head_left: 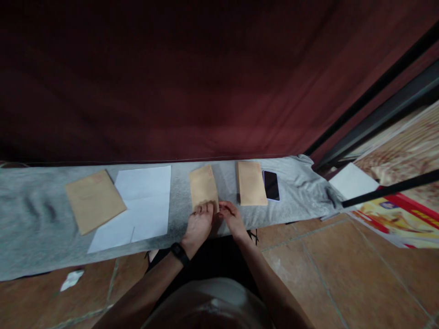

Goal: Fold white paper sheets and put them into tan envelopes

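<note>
A brown paper envelope lies slightly tilted on the grey cloth in front of me. My left hand is closed on its lower end, fingers bent over the paper. At the envelope's lower right corner, my right hand has its fingers curled together in a pinch at the edge; the fingertips are partly in shadow. To the right lies a stack of brown envelopes, with a phone beside it. On the left, a larger-looking brown envelope overlaps white paper sheets.
Grey cloth covers the long narrow surface. Behind it hangs a dark red curtain. Black metal bars and a colourful printed box stand at the right. A white scrap lies on the tiled floor.
</note>
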`<state>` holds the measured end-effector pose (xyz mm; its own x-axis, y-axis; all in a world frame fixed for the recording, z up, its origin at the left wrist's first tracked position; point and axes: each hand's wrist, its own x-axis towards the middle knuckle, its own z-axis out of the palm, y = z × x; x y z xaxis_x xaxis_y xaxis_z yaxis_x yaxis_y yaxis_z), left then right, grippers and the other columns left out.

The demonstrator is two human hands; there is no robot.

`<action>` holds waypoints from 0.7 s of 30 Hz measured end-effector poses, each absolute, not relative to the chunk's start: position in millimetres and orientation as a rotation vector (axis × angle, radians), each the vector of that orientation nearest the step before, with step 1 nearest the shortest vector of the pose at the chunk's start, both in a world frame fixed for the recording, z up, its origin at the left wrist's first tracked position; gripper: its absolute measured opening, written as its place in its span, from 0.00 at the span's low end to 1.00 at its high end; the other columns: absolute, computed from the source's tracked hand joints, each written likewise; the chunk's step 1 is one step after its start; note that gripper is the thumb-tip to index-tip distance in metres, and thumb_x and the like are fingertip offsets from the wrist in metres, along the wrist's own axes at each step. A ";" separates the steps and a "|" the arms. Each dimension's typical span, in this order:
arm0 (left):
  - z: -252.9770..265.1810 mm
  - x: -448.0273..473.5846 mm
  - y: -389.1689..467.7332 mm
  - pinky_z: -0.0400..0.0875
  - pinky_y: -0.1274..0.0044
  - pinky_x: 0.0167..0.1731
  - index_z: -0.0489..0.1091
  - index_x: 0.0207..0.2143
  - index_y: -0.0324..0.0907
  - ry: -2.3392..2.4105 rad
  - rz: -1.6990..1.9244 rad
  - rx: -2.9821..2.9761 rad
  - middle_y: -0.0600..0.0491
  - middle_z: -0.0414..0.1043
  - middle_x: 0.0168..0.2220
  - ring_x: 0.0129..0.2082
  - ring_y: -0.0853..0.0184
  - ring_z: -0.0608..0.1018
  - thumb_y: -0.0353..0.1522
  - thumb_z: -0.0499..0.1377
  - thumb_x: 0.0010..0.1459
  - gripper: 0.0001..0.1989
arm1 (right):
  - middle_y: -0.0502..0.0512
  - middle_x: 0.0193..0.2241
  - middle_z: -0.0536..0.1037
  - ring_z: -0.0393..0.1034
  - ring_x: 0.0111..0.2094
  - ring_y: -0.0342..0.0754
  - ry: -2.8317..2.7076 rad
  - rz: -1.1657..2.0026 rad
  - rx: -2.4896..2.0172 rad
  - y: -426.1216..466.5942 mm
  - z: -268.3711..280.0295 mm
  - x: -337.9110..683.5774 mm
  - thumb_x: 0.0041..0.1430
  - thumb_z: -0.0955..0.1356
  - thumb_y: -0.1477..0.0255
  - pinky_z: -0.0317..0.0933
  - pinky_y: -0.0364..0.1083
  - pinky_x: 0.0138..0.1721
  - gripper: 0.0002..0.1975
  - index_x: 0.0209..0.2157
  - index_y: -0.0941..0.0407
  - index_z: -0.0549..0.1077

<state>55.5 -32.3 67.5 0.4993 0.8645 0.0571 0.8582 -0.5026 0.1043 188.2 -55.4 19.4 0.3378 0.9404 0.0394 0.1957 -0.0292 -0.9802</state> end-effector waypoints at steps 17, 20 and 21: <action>35.8 65.3 -33.5 0.76 0.74 0.30 0.74 0.29 0.36 1.156 1.043 0.430 0.48 0.79 0.25 0.26 0.64 0.82 0.40 0.70 0.49 0.16 | 0.61 0.61 0.73 0.65 0.63 0.50 -1.868 0.415 -1.444 -87.9 26.4 185.6 0.71 0.59 0.74 0.58 0.54 0.66 0.22 0.63 0.56 0.69; 34.6 57.7 -40.2 0.74 0.78 0.27 0.76 0.32 0.37 1.199 0.934 0.474 0.48 0.80 0.28 0.26 0.66 0.81 0.43 0.70 0.48 0.18 | 0.61 0.65 0.68 0.61 0.66 0.52 -2.043 0.363 -1.503 -94.7 15.8 185.7 0.72 0.59 0.71 0.52 0.58 0.69 0.24 0.67 0.58 0.63; 34.7 53.6 -43.5 0.74 0.78 0.27 0.76 0.33 0.37 1.215 0.889 0.494 0.47 0.81 0.29 0.27 0.66 0.81 0.44 0.69 0.49 0.19 | 0.61 0.66 0.66 0.60 0.67 0.53 -2.071 0.347 -1.528 -96.1 14.0 186.1 0.73 0.59 0.70 0.51 0.59 0.69 0.24 0.67 0.58 0.61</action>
<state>53.6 -43.5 34.7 0.0846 0.8034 -0.5894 -0.3185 0.5823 0.7480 186.1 -96.1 14.0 -0.2128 0.9399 0.2672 0.8012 0.3243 -0.5029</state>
